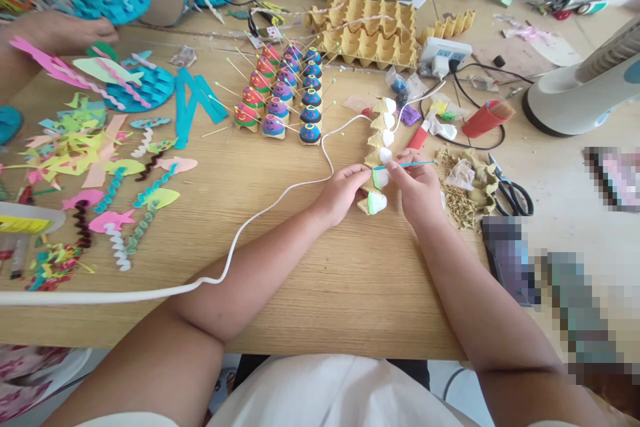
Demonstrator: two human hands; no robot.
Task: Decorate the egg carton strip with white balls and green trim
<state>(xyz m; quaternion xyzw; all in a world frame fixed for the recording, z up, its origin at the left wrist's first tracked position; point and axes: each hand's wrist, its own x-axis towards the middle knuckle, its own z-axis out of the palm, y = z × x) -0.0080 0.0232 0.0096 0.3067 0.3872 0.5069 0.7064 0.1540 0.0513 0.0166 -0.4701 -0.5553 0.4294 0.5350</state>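
My left hand (pixel 343 192) pinches the side of an egg-carton strip (pixel 375 140) near its closer end. The strip runs away from me, its cups topped with a smooth white coating. Light green edging (pixel 370 203) shows on the two nearest cups. In my right hand (pixel 419 185), closed at the strip's right side, is a thin blue stick-shaped tool (pixel 415 165). The tool lies roughly level, its left end by the second-nearest cup. The fingers partly hide that cup. Beyond stand rows of painted carton cups in red (pixel 246 115), purple (pixel 273 125) and blue (pixel 310 133).
A white cable (pixel 280 195) crosses the table to the strip. Scissors (pixel 513 193) and torn carton scraps (pixel 463 193) lie right, near a white fan base (pixel 555 107). Paper fish (pixel 113 220) cover the left. Another person's hand (pixel 75 33) holds a blue woven piece (pixel 113 0).
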